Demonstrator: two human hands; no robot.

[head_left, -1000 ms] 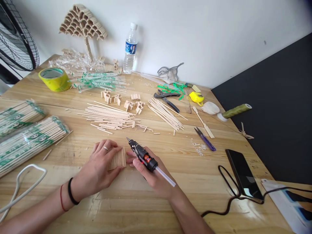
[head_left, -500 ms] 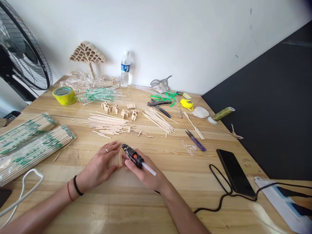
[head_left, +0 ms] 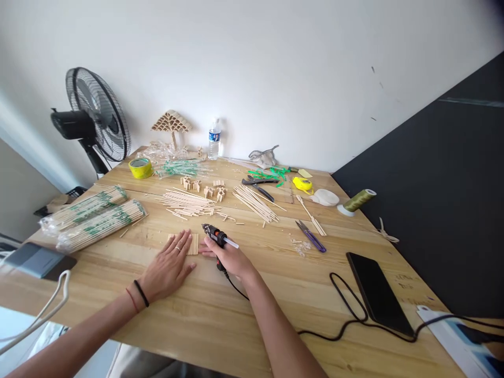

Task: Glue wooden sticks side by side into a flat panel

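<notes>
My left hand (head_left: 167, 266) lies palm down, fingers stretched forward, on a flat panel of short wooden sticks (head_left: 193, 244) on the table. It covers the middle of the panel; stick ends show beyond the fingertips and at the right. My right hand (head_left: 230, 258) is wrapped round a black glue gun (head_left: 214, 236), whose nozzle points forward and left. A clear glue stick (head_left: 231, 242) juts from its back. Fingers of the right hand reach under the gun to the panel's right edge.
Beyond the hands are loose sticks (head_left: 187, 202), small stick pieces (head_left: 208, 191), pliers (head_left: 262, 190) and a bottle (head_left: 213, 142). Purple snips (head_left: 311, 236), a phone (head_left: 378, 294) and a cable lie right. Bagged sticks (head_left: 102, 226), yellow tape (head_left: 140, 169) and a fan (head_left: 98, 113) are left.
My left hand has flattened onto the stick panel, which lies flat where it was tilted between the hands. The glue gun is more upright. The view has shifted, showing more of the left side.
</notes>
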